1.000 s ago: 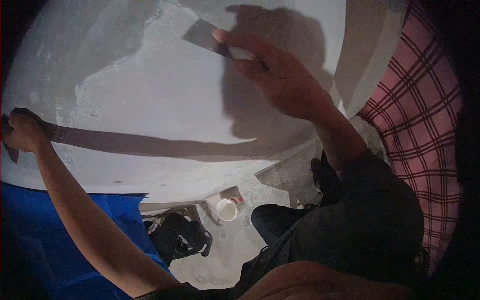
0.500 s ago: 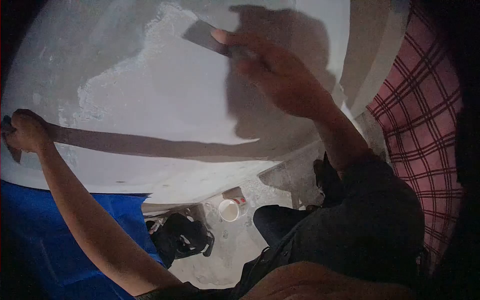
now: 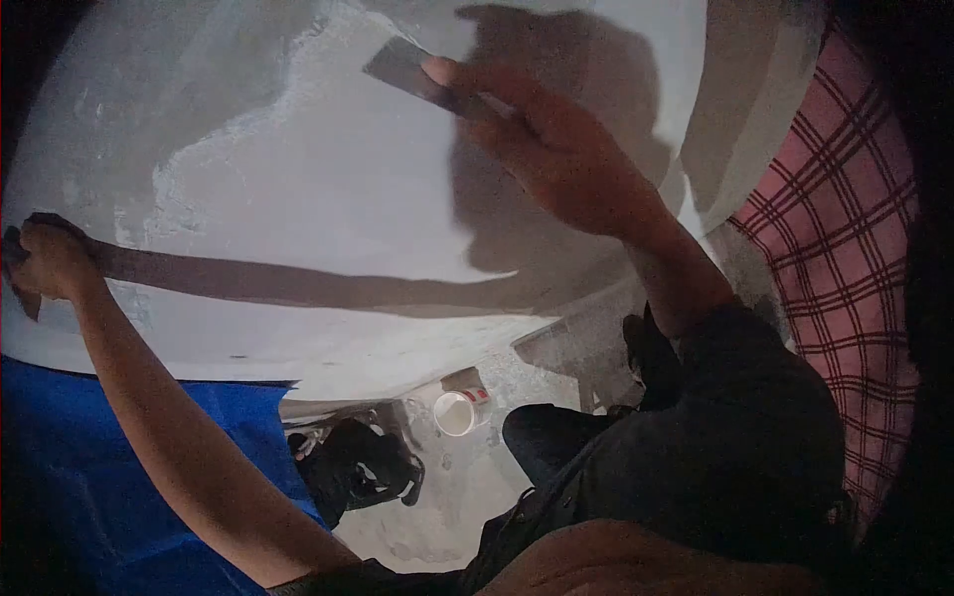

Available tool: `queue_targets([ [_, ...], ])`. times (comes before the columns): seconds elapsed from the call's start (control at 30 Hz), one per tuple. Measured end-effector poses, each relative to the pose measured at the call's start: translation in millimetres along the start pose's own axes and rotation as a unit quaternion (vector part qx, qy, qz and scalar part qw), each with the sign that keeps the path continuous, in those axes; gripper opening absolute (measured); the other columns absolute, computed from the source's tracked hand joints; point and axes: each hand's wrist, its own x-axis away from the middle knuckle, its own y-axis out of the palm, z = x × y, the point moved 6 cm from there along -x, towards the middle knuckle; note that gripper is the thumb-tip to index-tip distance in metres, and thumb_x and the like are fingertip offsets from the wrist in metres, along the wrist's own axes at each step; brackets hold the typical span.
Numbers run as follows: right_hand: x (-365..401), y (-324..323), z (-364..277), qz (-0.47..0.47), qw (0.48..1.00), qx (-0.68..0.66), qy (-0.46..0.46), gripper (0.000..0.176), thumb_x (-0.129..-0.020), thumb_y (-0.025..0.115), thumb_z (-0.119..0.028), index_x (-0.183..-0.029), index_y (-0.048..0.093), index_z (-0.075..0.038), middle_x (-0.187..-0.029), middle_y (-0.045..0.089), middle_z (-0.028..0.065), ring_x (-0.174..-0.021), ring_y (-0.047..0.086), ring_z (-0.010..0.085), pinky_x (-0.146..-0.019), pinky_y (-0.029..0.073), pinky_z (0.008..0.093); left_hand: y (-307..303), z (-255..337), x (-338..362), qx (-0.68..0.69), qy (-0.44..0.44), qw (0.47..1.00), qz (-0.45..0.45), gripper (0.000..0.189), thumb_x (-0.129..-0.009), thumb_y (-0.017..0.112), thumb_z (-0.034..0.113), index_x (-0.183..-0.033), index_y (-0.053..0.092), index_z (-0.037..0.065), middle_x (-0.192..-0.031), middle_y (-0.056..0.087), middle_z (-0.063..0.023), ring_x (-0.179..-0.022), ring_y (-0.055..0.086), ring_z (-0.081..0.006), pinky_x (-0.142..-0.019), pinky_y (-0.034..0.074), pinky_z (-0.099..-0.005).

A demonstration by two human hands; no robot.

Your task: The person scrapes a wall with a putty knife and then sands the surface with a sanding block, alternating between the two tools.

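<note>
My right hand [image 3: 561, 149] is closed round a putty knife [image 3: 402, 72], its thumb along the wide grey blade. The blade lies against, or very close to, the pale plastered wall [image 3: 328, 179]. Rough white filler edges [image 3: 229, 134] run down the wall left of the blade. At the far left, my left hand [image 3: 58, 260] is closed round a dark flat-bladed tool [image 3: 25, 298], its pointed end showing below the fingers. Most of that tool is hidden by the hand and the frame edge. Shadows of my hands and arm fall across the wall.
A white bucket [image 3: 457, 412] stands on the floor below the wall. Beside it lies a black bag-like item [image 3: 363, 467]. Blue sheeting [image 3: 238, 417] hangs at lower left, and a red checked cloth [image 3: 845, 228] hangs at right.
Both hands keep their grips and nearly the same places. The right hand's blade has tilted slightly, and the view has shifted a little.
</note>
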Motion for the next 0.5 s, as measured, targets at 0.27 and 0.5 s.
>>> queue_targets([
  [0.27, -3, 0, -5, 0.039, 0.997, 0.004, -0.072, 0.041, -0.106, 0.053, -0.025, -0.145, 0.051, -0.015, -0.12, 0.068, 0.0168, -0.099, 0.07, 0.0292, -0.09, 0.054, 0.0434, -10, 16, 14, 0.021, -0.125, 0.992, -0.009, 0.053, -0.095, 0.062, 0.04, -0.108, 0.069, -0.011, -0.107, 0.071, -0.0296, -0.093, 0.074, -0.0364, -0.069, 0.059, -0.0481],
  [0.5, -10, 2, -9, 0.073, 0.992, 0.025, -0.096, 0.039, -0.106, 0.053, -0.025, -0.143, 0.052, -0.014, -0.119, 0.068, 0.0182, -0.092, 0.07, 0.0283, -0.086, 0.055, 0.0424, 20, -23, -2, -0.127, 0.08, 0.988, 0.023, 0.03, -0.097, 0.06, 0.028, -0.097, 0.072, 0.0, -0.082, 0.072, -0.0162, -0.072, 0.073, -0.0288, -0.055, 0.056, -0.0375],
])
